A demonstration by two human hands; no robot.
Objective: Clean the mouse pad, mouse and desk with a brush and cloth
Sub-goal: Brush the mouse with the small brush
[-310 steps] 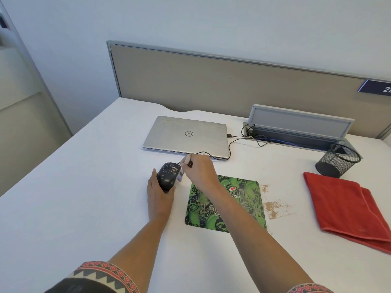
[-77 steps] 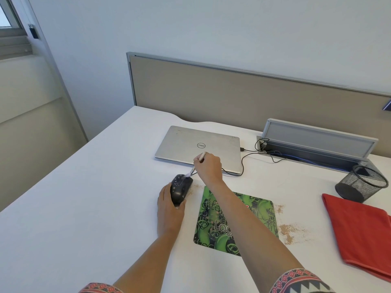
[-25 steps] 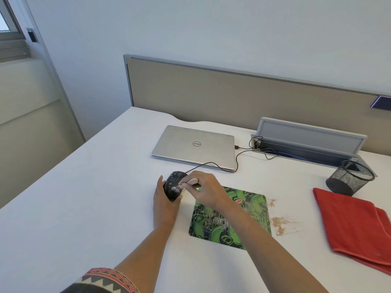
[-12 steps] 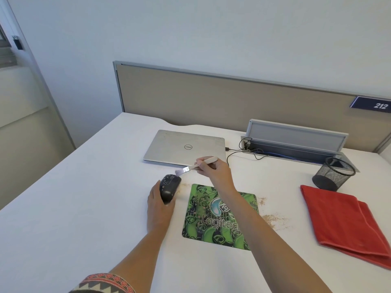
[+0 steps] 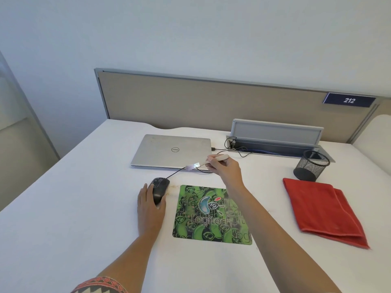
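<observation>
Left hand (image 5: 150, 210) cups mouse (image 5: 159, 188), seemingly loosely. Right hand (image 5: 226, 172) pinches brush (image 5: 203, 163) above cable (image 5: 175, 174). Risk: bristles snag cable, tug mouse; flicked grit (image 5: 171, 187) lands on pad (image 5: 211, 216).

The mouse pad (image 5: 211, 214) was green, with a dark pattern of round shapes, a blue-green and red logo (image 5: 206, 203) in its middle and grey letters (image 5: 211, 220) below it. The mouse (image 5: 159, 187) I held was black, with a black cable (image 5: 175, 174). My brush (image 5: 208, 161) had a cream-white handle and pale bristles. The cloth (image 5: 321, 210) was plain red. The desk (image 5: 74, 208) was white, with a trace of brown dust (image 5: 172, 188) on it. The laptop (image 5: 171, 151) was silver, the mesh cup (image 5: 311, 168) black, the panel (image 5: 211, 102) beige with a grey frame, and its sign (image 5: 349, 100) dark blue with white digits. My sleeve (image 5: 101, 285) had a red band and a grey-and-white zigzag.
</observation>
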